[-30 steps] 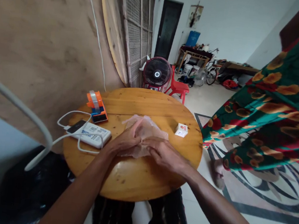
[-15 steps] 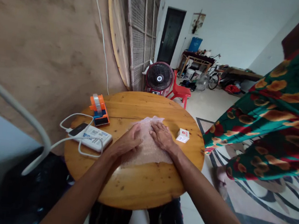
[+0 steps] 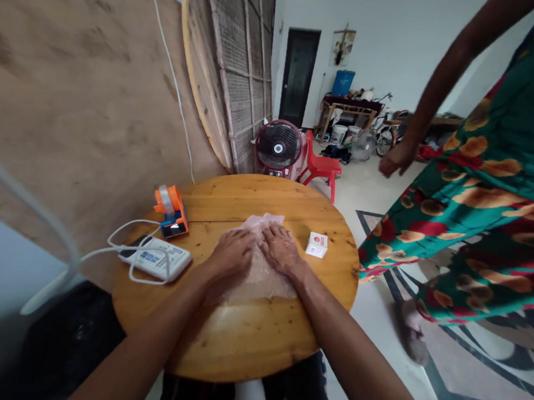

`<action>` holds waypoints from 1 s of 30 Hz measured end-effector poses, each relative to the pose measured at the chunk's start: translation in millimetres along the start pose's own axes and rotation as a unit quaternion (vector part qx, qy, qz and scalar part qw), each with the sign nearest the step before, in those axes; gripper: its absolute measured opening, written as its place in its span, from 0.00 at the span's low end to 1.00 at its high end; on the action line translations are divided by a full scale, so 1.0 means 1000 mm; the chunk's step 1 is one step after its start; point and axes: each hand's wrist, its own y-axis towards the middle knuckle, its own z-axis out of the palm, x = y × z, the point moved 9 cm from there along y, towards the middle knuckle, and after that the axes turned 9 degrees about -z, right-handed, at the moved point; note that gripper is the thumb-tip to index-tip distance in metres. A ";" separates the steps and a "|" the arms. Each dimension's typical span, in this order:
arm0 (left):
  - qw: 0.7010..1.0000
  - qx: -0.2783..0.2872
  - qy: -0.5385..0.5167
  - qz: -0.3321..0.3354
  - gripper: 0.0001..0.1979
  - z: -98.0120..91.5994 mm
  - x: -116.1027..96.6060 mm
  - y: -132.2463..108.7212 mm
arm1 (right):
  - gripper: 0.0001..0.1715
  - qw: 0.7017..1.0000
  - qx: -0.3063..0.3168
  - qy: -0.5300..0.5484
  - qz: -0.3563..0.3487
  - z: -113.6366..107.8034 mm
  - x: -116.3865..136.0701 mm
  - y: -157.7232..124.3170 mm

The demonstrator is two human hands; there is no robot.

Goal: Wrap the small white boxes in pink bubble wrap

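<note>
A sheet of bubble wrap (image 3: 263, 279) lies spread on the round wooden table (image 3: 243, 331). My left hand (image 3: 232, 257) rests flat on its left part, fingers stretched out. My right hand (image 3: 281, 249) lies flat beside it on the sheet's far part, fingers spread. The two hands nearly touch at the sheet's far edge. A small white box with a red mark (image 3: 316, 244) stands just right of my right hand.
An orange tape dispenser (image 3: 170, 210) and a white power bank with a phone and white cable (image 3: 156, 258) sit at the table's left. A person in a green flowered dress (image 3: 488, 185) stands at the right. A fan (image 3: 278, 147) and a red chair (image 3: 321, 164) stand beyond the table.
The crumpled bubble wrap has been smoothed flat. My right hand slid from the near edge to the far part; my left hand moved up beside it. The person at the right shifted.
</note>
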 end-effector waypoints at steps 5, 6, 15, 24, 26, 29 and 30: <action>0.996 0.000 0.046 -0.070 0.31 0.013 0.042 0.011 | 0.29 0.999 -0.021 -0.038 0.009 -0.010 -0.005 0.001; 0.996 0.003 0.052 -0.072 0.31 0.014 0.045 0.012 | 0.29 0.998 -0.022 -0.049 0.015 -0.011 -0.006 0.002; 0.996 -0.036 0.063 -0.048 0.27 0.005 0.040 0.010 | 0.29 0.994 -0.023 -0.094 0.041 -0.011 -0.007 0.004; 0.998 -0.021 0.013 0.051 0.30 0.018 0.024 0.003 | 0.31 0.996 -0.024 -0.070 0.052 -0.015 -0.009 0.002; 0.999 -0.018 0.015 0.044 0.32 0.020 0.025 0.004 | 0.29 0.996 -0.032 -0.067 0.054 -0.020 -0.009 -0.001; 0.999 -0.017 0.014 0.030 0.33 0.020 0.028 0.006 | 0.25 0.996 -0.052 -0.067 0.022 -0.031 0.002 -0.003; 0.999 -0.015 0.012 0.026 0.33 0.020 0.029 0.006 | 0.23 0.996 -0.058 -0.065 -0.001 -0.033 0.009 -0.002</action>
